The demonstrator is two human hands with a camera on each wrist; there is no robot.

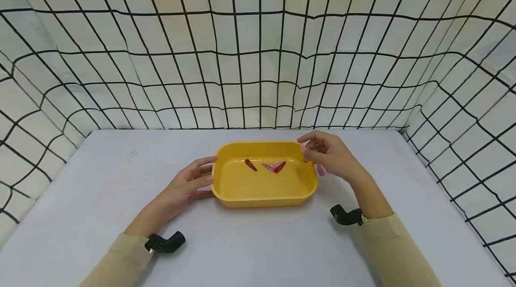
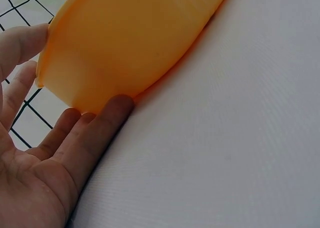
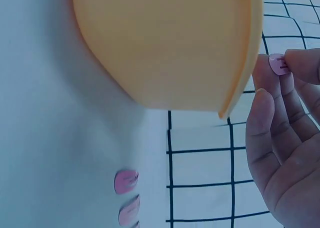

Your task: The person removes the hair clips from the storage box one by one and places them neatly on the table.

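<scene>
A yellow tray [image 1: 264,197] stands in the middle of the white table. In it lie a red snap hair clip [image 1: 251,164], a pink clip [image 1: 271,167] and another red clip [image 1: 280,167], the last two touching. My left hand [image 1: 189,182] rests against the tray's left end, its fairly straight fingertips touching the wall and rim, as the left wrist view confirms. Above the tray's right rim, my right hand [image 1: 328,152] pinches a pink hair clip [image 3: 278,64] between thumb and finger. More pink clips [image 3: 126,181] lie on the table just right of the tray, partly hidden in the head view.
Behind the table [image 1: 161,152] and along both sides hangs a white cloth with a black grid [image 1: 260,54]. A dark wrist camera [image 1: 165,242] is strapped to the left wrist, another camera [image 1: 346,215] to the right.
</scene>
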